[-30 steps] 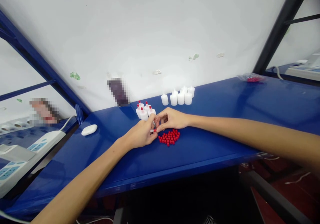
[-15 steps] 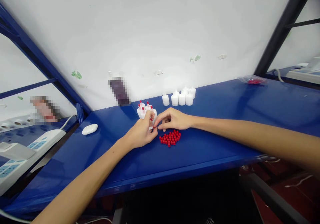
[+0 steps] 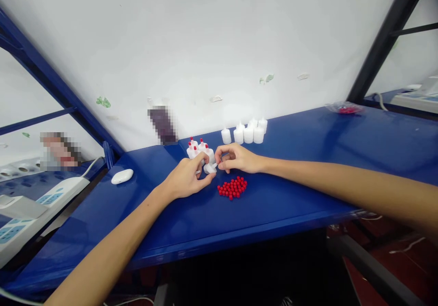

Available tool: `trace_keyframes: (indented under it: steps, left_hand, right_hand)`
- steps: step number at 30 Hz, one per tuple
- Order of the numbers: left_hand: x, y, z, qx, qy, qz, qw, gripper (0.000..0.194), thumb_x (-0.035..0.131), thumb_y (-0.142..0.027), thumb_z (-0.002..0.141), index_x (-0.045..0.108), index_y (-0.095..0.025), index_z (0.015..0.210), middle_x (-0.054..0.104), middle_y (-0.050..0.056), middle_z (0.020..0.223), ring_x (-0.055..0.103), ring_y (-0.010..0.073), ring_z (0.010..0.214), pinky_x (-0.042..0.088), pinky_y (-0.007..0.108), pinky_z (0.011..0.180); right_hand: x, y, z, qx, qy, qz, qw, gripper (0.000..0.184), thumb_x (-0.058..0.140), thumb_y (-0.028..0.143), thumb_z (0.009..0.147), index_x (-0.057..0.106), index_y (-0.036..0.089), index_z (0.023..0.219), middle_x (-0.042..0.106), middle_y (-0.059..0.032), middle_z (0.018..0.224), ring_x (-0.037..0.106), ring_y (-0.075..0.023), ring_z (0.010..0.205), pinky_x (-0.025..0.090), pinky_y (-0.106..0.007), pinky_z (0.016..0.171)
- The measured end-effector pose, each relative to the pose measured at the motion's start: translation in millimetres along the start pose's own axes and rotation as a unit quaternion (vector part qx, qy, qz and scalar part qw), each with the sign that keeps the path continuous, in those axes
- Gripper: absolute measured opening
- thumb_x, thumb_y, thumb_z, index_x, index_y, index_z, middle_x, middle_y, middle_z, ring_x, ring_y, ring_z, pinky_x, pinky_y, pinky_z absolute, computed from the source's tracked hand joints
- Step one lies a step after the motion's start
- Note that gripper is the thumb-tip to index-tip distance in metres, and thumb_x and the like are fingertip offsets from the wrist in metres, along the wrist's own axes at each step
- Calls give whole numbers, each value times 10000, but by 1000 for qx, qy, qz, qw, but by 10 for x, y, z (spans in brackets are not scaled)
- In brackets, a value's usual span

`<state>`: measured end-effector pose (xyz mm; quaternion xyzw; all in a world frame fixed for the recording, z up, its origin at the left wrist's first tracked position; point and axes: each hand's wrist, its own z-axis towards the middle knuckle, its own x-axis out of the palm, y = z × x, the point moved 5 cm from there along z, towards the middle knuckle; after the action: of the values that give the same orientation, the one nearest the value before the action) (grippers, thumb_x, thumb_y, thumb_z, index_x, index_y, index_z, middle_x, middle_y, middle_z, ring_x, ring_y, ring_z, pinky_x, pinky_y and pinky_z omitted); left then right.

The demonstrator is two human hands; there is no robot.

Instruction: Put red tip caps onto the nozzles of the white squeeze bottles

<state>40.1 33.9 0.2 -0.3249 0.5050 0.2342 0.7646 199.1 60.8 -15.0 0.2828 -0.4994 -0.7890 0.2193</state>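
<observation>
Between the thumb and fingers of my left hand (image 3: 186,176) is a small white squeeze bottle (image 3: 209,168), tilted so that its narrow end points right. My right hand (image 3: 239,158) pinches at that narrow end; the fingertips hide whether a cap is there. Just below the hands lies a loose pile of small red caps (image 3: 232,188). Behind my left hand stand several white bottles with red caps (image 3: 201,146), partly covered by its fingers. Farther back, near the wall, several white bottles without red caps (image 3: 248,135) stand upright in a group.
The blue table (image 3: 294,178) runs along a white wall (image 3: 219,37). A white oval case (image 3: 122,176) lies at the left, near a power strip (image 3: 51,203). A clear bag with red pieces (image 3: 347,109) sits at the back right, beside a dark post (image 3: 386,46).
The white bottle now shows between my hands, tilted to the right. My right hand has moved slightly up to its narrow end, and my left thumb and fingers have spread wider around it.
</observation>
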Motion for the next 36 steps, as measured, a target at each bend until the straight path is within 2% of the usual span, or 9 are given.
trace_keyframes:
  steps: [4, 7, 11, 14, 16, 19, 23, 30, 36]
  left_hand:
    - [0, 25, 1, 17, -13, 18, 1000, 272, 587, -367, 874, 528, -209, 1088, 474, -80, 575, 449, 100, 501, 335, 225, 566]
    - [-15, 35, -1, 22, -36, 17, 999, 227, 573, -353, 889, 559, -194, 1050, 464, -83, 552, 432, 88, 478, 331, 219, 561]
    - [-108, 73, -5, 2, -124, -43, 991, 286, 579, -375, 903, 555, -183, 1114, 469, -87, 574, 425, 81, 488, 346, 212, 564]
    - [-123, 129, 12, -25, -147, -105, 983, 337, 588, -416, 911, 576, -194, 1163, 512, -72, 623, 452, 87, 540, 364, 211, 583]
    - [-101, 173, 27, -39, -141, -124, 982, 356, 610, -456, 896, 619, -198, 1141, 524, -62, 637, 463, 91, 558, 370, 217, 586]
    - [-78, 237, 37, -53, -140, -114, 982, 389, 664, -507, 844, 687, -187, 1064, 529, -51, 620, 465, 99, 557, 375, 230, 583]
    - [-80, 274, 39, -62, -131, -87, 986, 399, 731, -537, 770, 743, -174, 935, 630, -24, 652, 496, 108, 566, 398, 244, 594]
    - [-100, 240, 45, -63, -102, -50, 992, 382, 739, -535, 756, 738, -182, 900, 702, -18, 689, 510, 111, 549, 397, 249, 586]
    - [-170, 191, 15, -27, -132, -9, 991, 269, 653, -441, 847, 680, -178, 897, 575, -61, 546, 488, 93, 496, 381, 227, 565]
  right_hand:
    - [-24, 3, 4, -2, 8, 17, 1000, 147, 686, 218, 772, 635, 150, 893, 651, 7, 843, 610, -75, 567, 466, -220, 553]
    - [-65, -26, 16, 4, 0, 42, 999, 342, 650, 220, 791, 638, 164, 1128, 711, -38, 950, 633, -90, 588, 463, -231, 552]
    - [-140, -94, 37, 12, -76, 47, 996, 369, 585, 224, 806, 628, 152, 1165, 703, -18, 799, 590, -96, 517, 443, -240, 515]
    - [-184, -77, 13, 1, -160, -57, 985, 294, 523, 217, 828, 652, 147, 1083, 650, -2, 747, 536, -89, 478, 443, -252, 510]
    - [-198, 6, -27, -38, -208, -193, 958, 277, 518, 205, 831, 662, 157, 1063, 655, -27, 868, 522, -81, 512, 466, -266, 557]
    - [-163, 103, -68, -71, -207, -425, 878, 364, 518, 210, 841, 643, 196, 1182, 580, -94, 1277, 547, -90, 604, 483, -299, 614]
    - [-210, 12, -59, 21, -165, -566, 808, 598, 496, 271, 861, 434, 219, 1453, 252, -148, 1593, 641, -178, 758, 493, -334, 585]
    - [-378, -216, 33, 115, -125, -556, 813, 785, 503, 358, 866, 187, 233, 1574, 102, -171, 1646, 671, -292, 967, 535, -425, 758]
    - [-419, -211, 49, 77, -140, -554, 817, 632, 477, 315, 877, 356, 190, 1484, 341, -180, 1522, 656, -239, 881, 515, -387, 742]
